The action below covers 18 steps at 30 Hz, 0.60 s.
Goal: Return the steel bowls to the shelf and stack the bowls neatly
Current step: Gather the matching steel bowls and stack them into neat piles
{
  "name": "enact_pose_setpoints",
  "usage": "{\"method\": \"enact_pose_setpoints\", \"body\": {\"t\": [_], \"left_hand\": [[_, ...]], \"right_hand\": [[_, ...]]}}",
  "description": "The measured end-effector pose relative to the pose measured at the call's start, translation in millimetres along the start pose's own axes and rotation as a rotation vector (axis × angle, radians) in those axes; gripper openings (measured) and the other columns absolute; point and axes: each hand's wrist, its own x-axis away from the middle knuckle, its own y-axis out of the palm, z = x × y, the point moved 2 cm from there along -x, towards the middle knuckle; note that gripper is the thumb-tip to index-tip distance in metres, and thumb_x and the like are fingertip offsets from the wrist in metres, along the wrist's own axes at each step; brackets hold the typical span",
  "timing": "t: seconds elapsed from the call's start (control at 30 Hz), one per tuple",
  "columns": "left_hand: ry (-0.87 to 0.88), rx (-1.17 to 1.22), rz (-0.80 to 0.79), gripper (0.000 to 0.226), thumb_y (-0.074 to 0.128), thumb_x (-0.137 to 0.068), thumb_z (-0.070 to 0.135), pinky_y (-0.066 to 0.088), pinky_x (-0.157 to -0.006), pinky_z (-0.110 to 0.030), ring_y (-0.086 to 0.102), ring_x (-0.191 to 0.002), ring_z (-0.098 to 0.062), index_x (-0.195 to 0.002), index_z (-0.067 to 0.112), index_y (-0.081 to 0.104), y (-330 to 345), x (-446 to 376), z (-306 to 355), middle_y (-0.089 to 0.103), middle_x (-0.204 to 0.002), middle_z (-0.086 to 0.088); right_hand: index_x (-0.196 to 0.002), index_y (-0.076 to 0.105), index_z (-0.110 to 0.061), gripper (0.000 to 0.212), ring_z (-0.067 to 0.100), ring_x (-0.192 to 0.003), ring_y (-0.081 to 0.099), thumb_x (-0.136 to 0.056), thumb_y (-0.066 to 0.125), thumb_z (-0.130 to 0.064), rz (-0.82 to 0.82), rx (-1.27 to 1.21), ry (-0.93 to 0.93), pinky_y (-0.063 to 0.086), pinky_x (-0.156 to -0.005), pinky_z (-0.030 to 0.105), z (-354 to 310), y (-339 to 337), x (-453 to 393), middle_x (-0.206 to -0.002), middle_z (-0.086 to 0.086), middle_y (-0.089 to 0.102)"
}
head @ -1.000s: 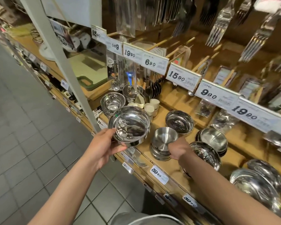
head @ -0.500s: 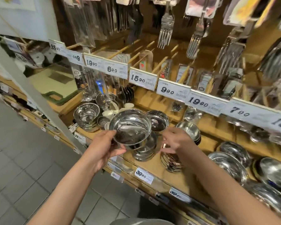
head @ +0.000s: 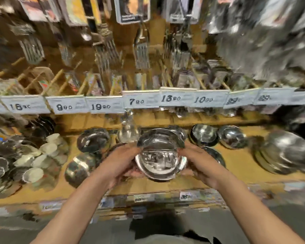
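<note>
A shiny steel bowl (head: 159, 164) is held low over the wooden shelf (head: 236, 164), at the middle of the view. My left hand (head: 120, 162) grips its left side and my right hand (head: 198, 162) grips its right side. Just behind it a second steel bowl (head: 159, 140) shows its rim; blur hides whether the two touch. More steel bowls stand on the shelf: one at the left (head: 93, 141), one lower left (head: 79, 169), two at the right (head: 203, 136) (head: 231, 137). The frame is motion-blurred.
A stack of wide steel plates (head: 285, 154) lies at the far right. Small white cups and dark dishes (head: 33, 155) crowd the left end. A rail of price tags (head: 141, 101) runs above the bowls, with packaged forks (head: 142, 53) hanging higher up.
The view has swung right along the shelf. My left hand carried the bowl to the middle, and my right hand left the small stack and took hold of the bowl's right side.
</note>
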Motion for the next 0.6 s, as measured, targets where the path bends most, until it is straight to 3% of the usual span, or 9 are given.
{"method": "enact_pose_setpoints", "body": {"t": [0.07,0.17,0.23,0.33,0.43,0.5,0.6], "left_hand": [[-0.003,-0.046,-0.065,0.014,0.068,-0.095,0.023,0.06,-0.051,-0.028,0.073,-0.066,-0.02,-0.086,0.015,0.075,26,-8,0,0.077,-0.083,-0.013],[-0.006,-0.044,-0.106,0.014,0.074,-0.091,0.028,0.059,-0.05,-0.024,0.076,-0.073,-0.021,-0.099,0.017,0.073,63,-22,-3,0.079,-0.089,-0.01],[0.023,-0.092,-0.122,0.042,0.078,-0.083,0.042,0.062,-0.063,-0.029,0.076,-0.083,-0.02,-0.116,0.017,0.067,88,-33,-9,0.078,-0.102,-0.008],[0.036,-0.146,-0.142,0.082,0.084,-0.074,0.053,0.061,-0.089,-0.035,0.072,-0.105,-0.019,-0.138,0.02,0.047,129,-40,-21,0.071,-0.124,-0.006],[0.006,-0.094,-0.219,0.08,0.083,-0.079,0.046,0.061,-0.085,-0.029,0.07,-0.108,-0.015,-0.141,0.028,0.036,173,-42,-37,0.065,-0.128,-0.002],[-0.009,-0.011,-0.226,0.079,0.083,-0.08,0.041,0.061,-0.088,-0.034,0.071,-0.109,-0.017,-0.141,0.029,0.034,200,-48,-46,0.064,-0.131,-0.005],[-0.055,0.104,-0.11,0.063,0.075,-0.09,0.026,0.064,-0.081,-0.038,0.071,-0.11,-0.027,-0.142,0.022,0.039,230,-60,-51,0.068,-0.127,-0.014]], "right_hand": [[-0.1,0.08,-0.037,0.024,0.016,-0.095,0.075,-0.093,0.069,-0.016,0.012,-0.033,0.021,0.06,-0.057,0.026,6,-32,15,-0.107,-0.011,0.078],[-0.11,0.077,-0.024,0.027,0.021,-0.093,0.073,-0.09,0.068,-0.009,0.026,-0.055,0.005,0.061,-0.059,0.028,11,-73,29,-0.119,0.011,0.074],[-0.116,0.074,-0.016,0.028,0.028,-0.095,0.071,-0.091,0.067,-0.007,0.088,-0.074,-0.003,0.064,-0.064,0.033,13,-99,33,-0.116,0.016,0.074],[-0.123,0.061,0.001,0.03,0.031,-0.082,0.074,-0.093,0.062,-0.003,0.165,-0.219,0.038,0.065,-0.064,0.036,11,-136,38,-0.105,0.023,0.075],[-0.119,0.058,0.004,0.025,0.032,-0.084,0.076,-0.095,0.06,-0.003,0.225,-0.352,0.062,0.064,-0.061,0.033,10,-164,40,-0.095,0.025,0.076],[-0.114,0.06,0.007,0.021,0.028,-0.08,0.077,-0.095,0.061,-0.004,0.228,-0.37,0.071,0.064,-0.059,0.031,12,-177,38,-0.085,0.022,0.077],[-0.103,0.062,0.009,0.018,0.025,-0.071,0.076,-0.097,0.058,-0.007,0.199,-0.349,0.114,0.059,-0.068,0.036,16,-191,35,-0.077,0.023,0.076]]}}
